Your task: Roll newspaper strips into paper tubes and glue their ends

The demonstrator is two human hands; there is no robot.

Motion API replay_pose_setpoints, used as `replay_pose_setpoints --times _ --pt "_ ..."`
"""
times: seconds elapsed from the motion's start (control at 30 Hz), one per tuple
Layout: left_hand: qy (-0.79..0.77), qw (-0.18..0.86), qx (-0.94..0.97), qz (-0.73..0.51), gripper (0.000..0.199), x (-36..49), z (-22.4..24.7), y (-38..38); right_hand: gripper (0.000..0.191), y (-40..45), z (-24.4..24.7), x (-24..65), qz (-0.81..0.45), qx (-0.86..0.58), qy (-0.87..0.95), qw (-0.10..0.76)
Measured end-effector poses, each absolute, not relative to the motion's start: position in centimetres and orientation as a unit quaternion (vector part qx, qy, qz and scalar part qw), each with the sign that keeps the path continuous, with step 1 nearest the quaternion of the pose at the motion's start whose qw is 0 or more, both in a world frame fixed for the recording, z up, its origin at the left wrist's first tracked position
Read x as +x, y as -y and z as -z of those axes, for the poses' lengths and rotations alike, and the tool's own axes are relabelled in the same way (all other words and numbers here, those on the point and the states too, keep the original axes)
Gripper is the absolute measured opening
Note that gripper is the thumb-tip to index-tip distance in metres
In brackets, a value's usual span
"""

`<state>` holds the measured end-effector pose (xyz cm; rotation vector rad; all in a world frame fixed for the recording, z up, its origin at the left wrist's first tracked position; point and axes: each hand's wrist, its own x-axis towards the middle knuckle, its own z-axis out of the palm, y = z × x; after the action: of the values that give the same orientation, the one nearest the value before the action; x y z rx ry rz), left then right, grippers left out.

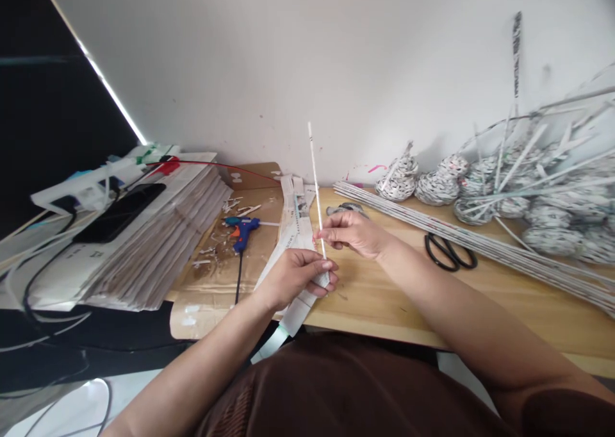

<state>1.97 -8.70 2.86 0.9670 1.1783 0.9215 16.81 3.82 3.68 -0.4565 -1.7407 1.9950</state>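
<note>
A thin rolled paper stick (315, 174) stands nearly upright in front of me, its top leaning slightly left. My left hand (302, 275) pinches its lower end between thumb and fingers. Just above, my right hand (350, 232) has thumb and fingertips closed on the same stick. Under and behind my left hand lie long printed paper strips (293, 216), which run over the table's front edge.
On cardboard (216, 273) to the left lies a blue glue gun (246, 233). Farther left are stacked papers (192, 219) with a phone (125, 211). To the right lie black scissors (450, 252), long paper sticks (423, 222) and woven paper shapes (439, 184).
</note>
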Motion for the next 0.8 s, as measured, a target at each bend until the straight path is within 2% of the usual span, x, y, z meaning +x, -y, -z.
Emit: replay_pose_setpoints --times 0.1,0.3,0.47,0.8 --pt "-0.512 0.629 0.416 -0.410 0.031 2.06 -2.53 8.61 0.026 -3.98 -3.28 16.50 -0.729 -0.201 0.598 0.267" --pt "-0.529 0.614 0.423 -0.405 0.032 2.02 -2.45 8.61 0.029 -4.13 -3.19 16.82 -0.732 -0.159 0.635 0.188" --pt "-0.536 0.602 0.438 -0.398 0.031 2.01 -2.39 8.68 0.023 -3.91 -2.89 16.26 -0.723 -0.201 0.615 0.241" --pt "-0.542 0.607 0.428 -0.393 0.032 2.05 -2.12 8.75 0.027 -3.66 -3.37 16.31 -0.716 -0.205 0.626 0.233"
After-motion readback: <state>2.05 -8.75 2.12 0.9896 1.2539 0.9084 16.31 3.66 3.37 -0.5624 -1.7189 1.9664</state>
